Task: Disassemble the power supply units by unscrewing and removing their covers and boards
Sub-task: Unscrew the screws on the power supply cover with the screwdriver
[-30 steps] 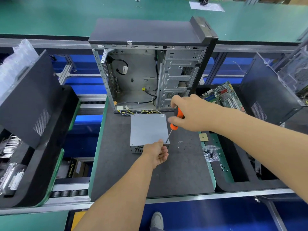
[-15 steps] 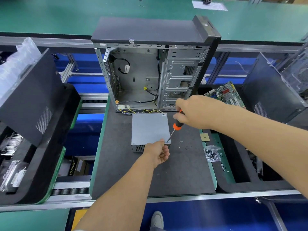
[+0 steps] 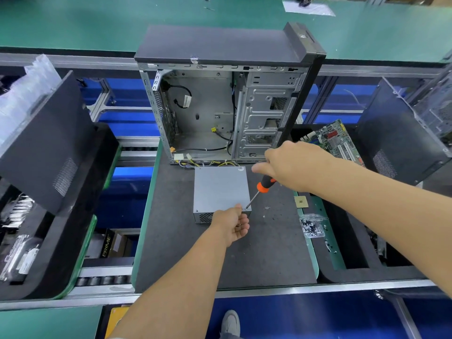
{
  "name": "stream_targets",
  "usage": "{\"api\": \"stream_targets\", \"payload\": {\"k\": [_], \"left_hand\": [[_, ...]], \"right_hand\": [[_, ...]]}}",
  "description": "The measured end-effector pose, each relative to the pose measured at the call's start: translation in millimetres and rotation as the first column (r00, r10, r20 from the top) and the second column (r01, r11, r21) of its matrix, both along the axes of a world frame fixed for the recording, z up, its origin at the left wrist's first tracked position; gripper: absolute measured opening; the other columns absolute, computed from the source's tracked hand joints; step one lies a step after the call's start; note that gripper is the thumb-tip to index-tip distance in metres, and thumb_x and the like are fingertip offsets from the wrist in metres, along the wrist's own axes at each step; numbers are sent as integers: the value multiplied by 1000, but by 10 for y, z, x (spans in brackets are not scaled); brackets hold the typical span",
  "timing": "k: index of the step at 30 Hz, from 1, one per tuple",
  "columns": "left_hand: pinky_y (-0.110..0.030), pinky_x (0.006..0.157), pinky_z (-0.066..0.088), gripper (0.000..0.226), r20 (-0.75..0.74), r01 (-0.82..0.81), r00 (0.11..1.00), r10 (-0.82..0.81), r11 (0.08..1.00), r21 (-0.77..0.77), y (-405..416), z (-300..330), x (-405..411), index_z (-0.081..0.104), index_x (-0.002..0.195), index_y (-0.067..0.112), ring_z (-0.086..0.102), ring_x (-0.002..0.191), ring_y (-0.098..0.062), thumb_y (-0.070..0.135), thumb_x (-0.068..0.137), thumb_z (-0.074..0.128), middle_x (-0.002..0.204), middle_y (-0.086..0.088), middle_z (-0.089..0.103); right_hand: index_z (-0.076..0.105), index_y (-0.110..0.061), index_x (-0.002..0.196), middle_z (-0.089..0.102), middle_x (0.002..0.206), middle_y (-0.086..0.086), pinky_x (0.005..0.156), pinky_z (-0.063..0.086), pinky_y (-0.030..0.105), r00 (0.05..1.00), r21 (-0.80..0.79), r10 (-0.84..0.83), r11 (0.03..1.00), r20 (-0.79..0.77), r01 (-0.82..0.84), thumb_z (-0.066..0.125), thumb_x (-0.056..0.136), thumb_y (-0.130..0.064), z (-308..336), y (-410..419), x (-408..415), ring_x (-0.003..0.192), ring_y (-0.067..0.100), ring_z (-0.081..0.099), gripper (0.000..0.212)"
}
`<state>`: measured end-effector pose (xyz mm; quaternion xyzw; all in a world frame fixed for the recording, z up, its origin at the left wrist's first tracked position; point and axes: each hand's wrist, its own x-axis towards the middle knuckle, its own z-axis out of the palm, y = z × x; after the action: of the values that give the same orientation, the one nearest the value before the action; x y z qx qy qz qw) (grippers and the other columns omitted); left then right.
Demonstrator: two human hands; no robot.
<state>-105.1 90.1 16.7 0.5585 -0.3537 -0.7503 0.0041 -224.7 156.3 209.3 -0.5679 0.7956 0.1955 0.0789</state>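
PSU [image 3: 220,189]: grey metal box, flat on the dark mat [image 3: 220,260], centre of the mat toward its far edge, just in front of the open case [image 3: 220,113]. Vent grille on its near face. Yellow and black wires [image 3: 208,163] run between the PSU's far side and the case floor.

Right hand [image 3: 291,165]: gripping the screwdriver [image 3: 259,192] by its black-and-orange handle, fingers wrapped round it. Shaft slants down and left; tip sits on the PSU's near right top corner.

Left hand [image 3: 232,223]: at the PSU's near right corner, thumb up by the screwdriver tip, fingers curled against the near face. Cannot tell whether it truly holds the box or only steadies it.

Case: upright at the mat's far edge, side panel off, interior mostly bare, black lid on top.

Right of the mat: small tan square [image 3: 300,201] at the right edge, a clear bag of screws [image 3: 311,225] just nearer, a few loose screws on the mat beside the PSU. Green motherboard [image 3: 335,140] lies in the black tray to the right. Black panel [image 3: 46,143] leans in the left tray.
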Motion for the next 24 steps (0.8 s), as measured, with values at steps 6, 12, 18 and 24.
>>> {"api": "stream_targets", "payload": {"k": [6, 12, 18, 24], "left_hand": [[-27, 51, 54, 31, -4, -3, 1000, 3, 1000, 4, 3, 11, 5, 63, 89, 2, 60, 58, -19, 29, 102, 58, 74, -9, 64], [-28, 55, 55, 30, -11, -12, 1000, 12, 1000, 16, 3, 21, -5, 63, 91, 1, 60, 62, -20, 28, 103, 56, 76, -10, 64], [-29, 53, 56, 33, -22, -36, 999, 37, 998, 47, 9, 28, -12, 62, 90, -1, 61, 63, -22, 28, 104, 55, 76, -12, 64], [-27, 55, 58, 36, -63, -103, 992, 110, 990, 96, 55, 2, -6, 62, 89, -2, 62, 66, -21, 31, 103, 56, 79, -13, 65]], "right_hand": [[52, -13, 108, 49, 93, 7, 82, 44, 40, 998, -122, -8, 992, 63, 15, 42, 100, -41, -82, 27, -50, 82, 27, 43, 30], [52, -11, 105, 51, 91, 9, 74, 35, 35, 993, -189, -27, 981, 113, 48, 41, 100, -38, -93, 79, -86, 81, 27, 46, 29], [51, -13, 103, 39, 77, -1, 72, 24, 29, 987, -271, -34, 960, 154, 75, 42, 101, -35, -103, 153, -108, 78, 23, 42, 23], [52, -11, 105, 45, 84, 6, 73, 28, 31, 988, -312, -44, 946, 150, 89, 41, 101, -34, -148, 215, -144, 81, 28, 46, 25]]}}
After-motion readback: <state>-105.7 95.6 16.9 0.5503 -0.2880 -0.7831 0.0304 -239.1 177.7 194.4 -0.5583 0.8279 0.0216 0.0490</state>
